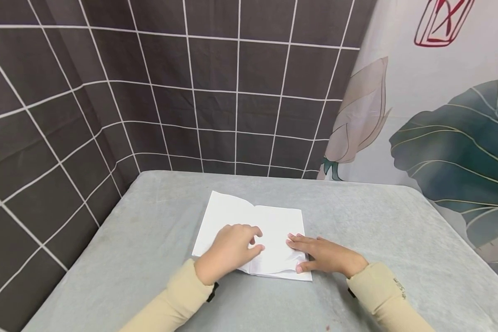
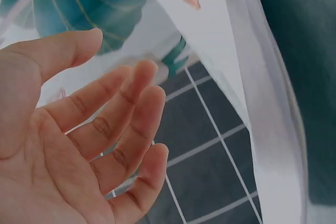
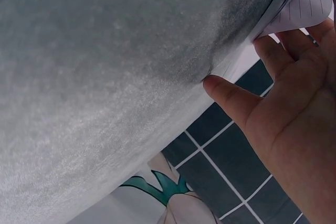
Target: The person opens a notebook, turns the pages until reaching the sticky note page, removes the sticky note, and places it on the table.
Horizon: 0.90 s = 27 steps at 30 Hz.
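Observation:
An open notebook (image 1: 274,226) with white pages lies on the grey-covered table, its spine running between two spread halves. My left hand (image 1: 231,244) hovers over the middle of it, fingers loosely bent and nothing between them; the left wrist view shows the bare palm (image 2: 63,145). At the notebook's right edge, my right hand (image 1: 329,255) rests with its fingers straight on the page and its thumb by the lower corner. There the page bulges up a little. The right wrist view shows a lined page (image 3: 302,9) curving against the fingers of my right hand (image 3: 294,108).
The grey tabletop (image 1: 149,244) extends around the notebook on all sides. A dark curtain with a white grid (image 1: 216,110) hangs behind and to the left. To the right hangs a pale cloth printed with a large leaf (image 1: 460,147).

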Each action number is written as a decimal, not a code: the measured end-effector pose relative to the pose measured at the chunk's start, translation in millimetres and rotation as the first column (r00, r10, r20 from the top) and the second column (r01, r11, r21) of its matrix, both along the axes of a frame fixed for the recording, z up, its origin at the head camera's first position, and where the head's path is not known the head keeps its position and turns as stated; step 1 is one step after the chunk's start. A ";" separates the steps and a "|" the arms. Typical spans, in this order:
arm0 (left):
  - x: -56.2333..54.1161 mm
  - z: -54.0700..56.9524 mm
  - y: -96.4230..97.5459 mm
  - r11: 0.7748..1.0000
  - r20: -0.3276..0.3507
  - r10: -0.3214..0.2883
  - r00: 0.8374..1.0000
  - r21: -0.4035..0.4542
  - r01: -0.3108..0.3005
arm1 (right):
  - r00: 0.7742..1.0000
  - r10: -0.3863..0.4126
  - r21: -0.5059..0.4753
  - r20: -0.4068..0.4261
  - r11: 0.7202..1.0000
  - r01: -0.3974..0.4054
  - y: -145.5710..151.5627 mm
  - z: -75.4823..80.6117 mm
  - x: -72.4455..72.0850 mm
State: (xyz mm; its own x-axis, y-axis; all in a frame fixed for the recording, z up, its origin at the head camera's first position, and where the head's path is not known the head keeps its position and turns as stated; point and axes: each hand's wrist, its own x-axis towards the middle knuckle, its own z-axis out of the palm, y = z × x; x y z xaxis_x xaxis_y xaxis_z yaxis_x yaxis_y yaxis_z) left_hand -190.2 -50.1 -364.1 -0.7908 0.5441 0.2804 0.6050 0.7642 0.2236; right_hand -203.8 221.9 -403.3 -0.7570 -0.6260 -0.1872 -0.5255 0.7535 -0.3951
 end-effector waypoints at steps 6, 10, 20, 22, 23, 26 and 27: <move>7.2 -15.0 26.3 0.986 -0.086 -0.067 0.994 -0.159 0.053 | 1.000 0.007 0.000 -0.023 1.000 -0.007 0.6 -0.1 0.1; 12.2 -22.6 39.5 0.966 -0.112 -0.089 0.990 -0.252 0.058 | 0.999 0.009 0.006 -0.033 1.000 -0.009 -0.2 0.8 1.1; 15.9 -33.1 58.1 0.938 -0.200 -0.129 0.971 -0.342 0.054 | 0.999 0.008 0.006 -0.044 1.000 -0.007 0.1 0.6 1.5; 16.4 -34.4 60.1 0.935 -0.199 -0.135 0.971 -0.350 0.058 | 0.999 0.006 0.008 -0.047 1.000 -0.006 0.1 0.2 1.2; 16.8 -34.8 60.9 0.933 -0.196 -0.136 0.971 -0.355 0.060 | 0.999 0.006 0.008 -0.047 1.000 -0.006 0.1 0.0 1.2; 18.0 -34.5 63.0 0.929 -0.183 -0.137 0.974 -0.365 0.062 | 0.999 0.008 0.009 -0.049 1.000 -0.008 0.1 -0.5 1.1; 18.5 -33.9 63.6 0.928 -0.177 -0.135 0.975 -0.369 0.061 | 0.999 0.010 0.007 -0.051 1.000 -0.010 0.1 -0.6 1.1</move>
